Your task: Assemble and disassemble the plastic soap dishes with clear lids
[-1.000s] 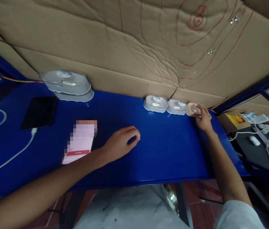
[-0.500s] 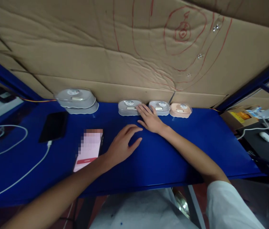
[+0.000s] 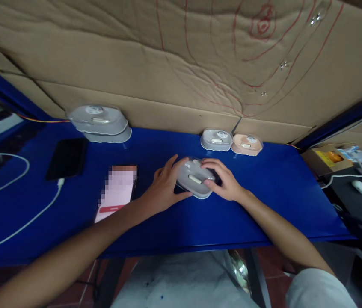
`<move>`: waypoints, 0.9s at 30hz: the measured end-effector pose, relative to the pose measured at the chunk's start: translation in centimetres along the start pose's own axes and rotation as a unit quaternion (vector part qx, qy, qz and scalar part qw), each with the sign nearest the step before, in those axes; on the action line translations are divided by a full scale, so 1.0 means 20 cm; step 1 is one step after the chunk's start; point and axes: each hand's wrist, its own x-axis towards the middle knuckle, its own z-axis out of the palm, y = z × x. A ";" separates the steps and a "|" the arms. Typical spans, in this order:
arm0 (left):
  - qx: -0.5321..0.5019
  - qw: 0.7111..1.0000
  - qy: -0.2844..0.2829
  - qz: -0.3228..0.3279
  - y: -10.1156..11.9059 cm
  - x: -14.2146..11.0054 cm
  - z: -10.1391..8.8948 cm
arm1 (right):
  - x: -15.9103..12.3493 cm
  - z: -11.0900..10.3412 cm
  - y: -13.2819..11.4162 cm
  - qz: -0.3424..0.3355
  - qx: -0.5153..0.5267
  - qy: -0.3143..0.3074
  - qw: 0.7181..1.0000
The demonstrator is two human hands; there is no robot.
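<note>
A grey oval plastic box (image 3: 196,171) with a clear lid and a white bar on top sits between my two hands, turned at a slant over the blue table. My left hand (image 3: 167,182) wraps its left side, with the thumb along the near edge. My right hand (image 3: 224,177) grips the right end, fingers on the far side and thumb near the white bar. Behind, by the cardboard, stand another grey box (image 3: 216,140) and a peach box (image 3: 247,145) of the same make. Whether the held box touches the table, I cannot tell.
Two stacked grey boxes (image 3: 102,124) stand at the back left. A dark phone (image 3: 66,158) on a white cable (image 3: 41,218) and a lit phone (image 3: 117,190) lie left of my hands. Cardboard (image 3: 120,55) walls the back of the blue table (image 3: 280,192).
My right hand has brought the grey box from the back row towards me. My left hand has closed in on its left side. The camera view has shifted slightly.
</note>
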 end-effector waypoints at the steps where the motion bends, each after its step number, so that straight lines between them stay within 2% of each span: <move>1: -0.007 1.000 -0.006 0.002 0.00 0.00 0.00 | 0.00 0.00 0.01 0.009 -0.004 0.015 1.000; 5: 0.003 0.999 -0.038 0.026 0.01 -0.02 0.00 | 0.01 -0.02 0.10 0.044 -0.058 0.059 0.996; 9: 0.051 0.993 -0.062 0.086 0.05 -0.04 -0.01 | -0.01 -0.02 0.15 0.075 -0.109 0.034 0.991; 12: 0.051 0.994 -0.042 0.088 0.07 -0.04 -0.01 | -0.02 -0.02 0.08 0.042 -0.140 -0.013 0.989; 15: 0.031 0.997 -0.020 0.065 0.06 -0.03 0.00 | -0.03 -0.03 -0.03 -0.021 -0.157 -0.099 0.982; 18: 0.017 0.998 -0.023 0.050 0.05 -0.02 0.02 | -0.05 -0.03 -0.12 -0.041 -0.167 -0.149 0.974; 24: 0.005 0.998 -0.029 0.054 0.06 -0.03 0.02 | -0.07 -0.01 -0.18 -0.061 -0.175 -0.173 0.967; 27: 0.003 0.997 -0.022 0.067 0.06 -0.03 0.00 | -0.07 -0.03 -0.18 -0.053 -0.136 -0.172 0.974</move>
